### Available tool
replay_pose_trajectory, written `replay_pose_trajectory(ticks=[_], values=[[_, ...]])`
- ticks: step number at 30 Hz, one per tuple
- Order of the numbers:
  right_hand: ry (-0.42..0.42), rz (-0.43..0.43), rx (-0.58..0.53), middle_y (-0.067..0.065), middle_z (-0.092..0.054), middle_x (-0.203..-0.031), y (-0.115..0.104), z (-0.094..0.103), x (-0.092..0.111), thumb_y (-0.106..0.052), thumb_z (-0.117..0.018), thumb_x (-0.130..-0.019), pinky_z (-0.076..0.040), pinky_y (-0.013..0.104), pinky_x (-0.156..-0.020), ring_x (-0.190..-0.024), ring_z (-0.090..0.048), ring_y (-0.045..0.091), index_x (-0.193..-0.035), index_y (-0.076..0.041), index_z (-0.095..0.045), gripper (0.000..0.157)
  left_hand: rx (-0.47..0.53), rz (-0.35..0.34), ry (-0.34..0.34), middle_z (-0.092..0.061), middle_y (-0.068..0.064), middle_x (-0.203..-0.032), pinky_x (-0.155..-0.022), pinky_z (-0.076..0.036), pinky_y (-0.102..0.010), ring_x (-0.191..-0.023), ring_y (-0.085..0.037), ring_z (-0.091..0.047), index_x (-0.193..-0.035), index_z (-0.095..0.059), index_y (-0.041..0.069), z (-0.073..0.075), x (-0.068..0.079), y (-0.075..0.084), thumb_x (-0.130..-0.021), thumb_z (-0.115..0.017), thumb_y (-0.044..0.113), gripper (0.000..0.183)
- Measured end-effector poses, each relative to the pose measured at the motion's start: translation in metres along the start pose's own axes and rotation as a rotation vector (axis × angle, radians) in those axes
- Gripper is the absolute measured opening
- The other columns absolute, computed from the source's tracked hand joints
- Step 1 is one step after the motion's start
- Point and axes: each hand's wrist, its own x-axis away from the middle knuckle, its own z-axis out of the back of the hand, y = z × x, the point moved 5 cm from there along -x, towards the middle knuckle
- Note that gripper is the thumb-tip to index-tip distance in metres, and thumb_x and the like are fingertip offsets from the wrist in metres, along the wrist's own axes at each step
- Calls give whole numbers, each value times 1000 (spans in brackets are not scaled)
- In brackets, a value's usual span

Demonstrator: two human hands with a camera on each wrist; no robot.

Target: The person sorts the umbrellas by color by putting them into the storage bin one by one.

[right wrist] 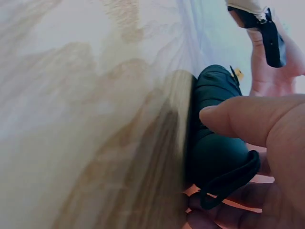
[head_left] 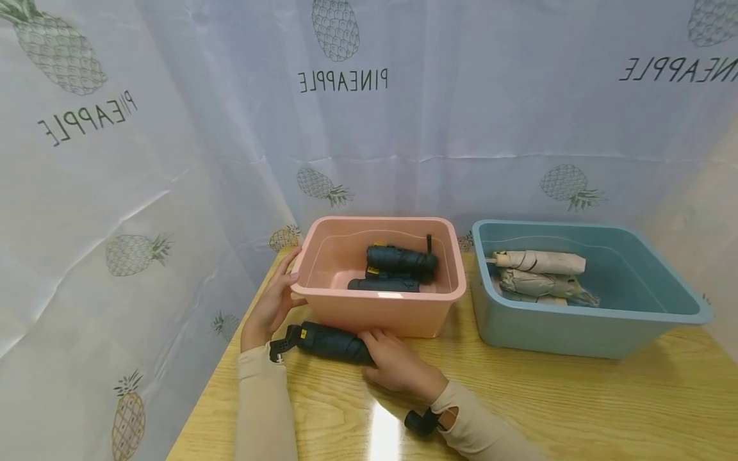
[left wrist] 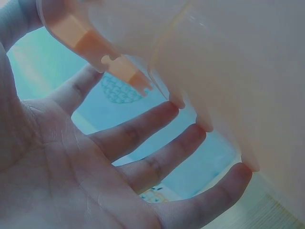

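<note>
With thumb and fingers on either side, my right hand (head_left: 400,365) grips one end of a dark folded umbrella (head_left: 331,342). The umbrella lies sideways along the front of the pink bin (head_left: 375,315), its black wrist loop (right wrist: 236,180) hanging by my fingers in the right wrist view. My left hand (head_left: 272,307) holds the bin's left rim. Its thumb is over the rim, and the spread fingers (left wrist: 157,164) touch the outer wall in the left wrist view. Inside the pink bin are more dark folded umbrellas (head_left: 398,259).
To the right stands a blue bin (head_left: 576,333) with several pale folded umbrellas (head_left: 542,261) at its left end. Both bins rest on a wooden table (head_left: 576,410). A curtain (head_left: 490,115) printed with pineapples hangs behind and along the left edge.
</note>
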Motion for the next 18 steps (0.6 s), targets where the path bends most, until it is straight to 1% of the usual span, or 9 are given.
replay_pose_trajectory(ticks=[5,7,10,14,18], values=[[38,-37,9,8,-60,-127,0,-3,-3,-31,-80,-87,-51,43,-99,-119,-59,27,-132,-9,-56,56,3,-5,-5,-18,-7,-170,-102,-45,-61,-132,-19,-54,-164,-19,36,3,-2,0,-105,-42,27,64],[43,-52,0,6,-61,-121,1,-3,-4,-32,-81,-86,-52,42,-96,-115,-60,26,-126,-10,-58,51,3,-4,-2,-18,-7,-170,-101,-45,-60,-129,-15,-55,-163,-19,35,3,-3,0,-105,-42,27,64],[30,-68,-40,4,-61,-114,3,-3,-4,-32,-81,-86,-53,41,-94,-110,-61,24,-121,-11,-58,47,1,-2,1,-18,-8,-170,-101,-45,-60,-128,-14,-56,-164,-19,35,3,-3,0,-105,-42,27,64],[-15,-92,-126,3,-65,-111,8,1,-4,-30,-81,-86,-53,39,-92,-106,-63,21,-120,-11,-60,44,-4,4,2,-18,-9,-170,-102,-45,-62,-128,-13,-56,-164,-17,34,2,-2,-1,-105,-41,27,64],[-47,-129,-207,3,-68,-106,11,9,-3,-27,-80,-84,-54,35,-85,-96,-65,18,-114,-11,-62,39,-4,3,3,-19,-9,-170,-103,-44,-63,-128,-13,-56,-164,-17,34,3,-2,-2,-105,-41,27,64]])
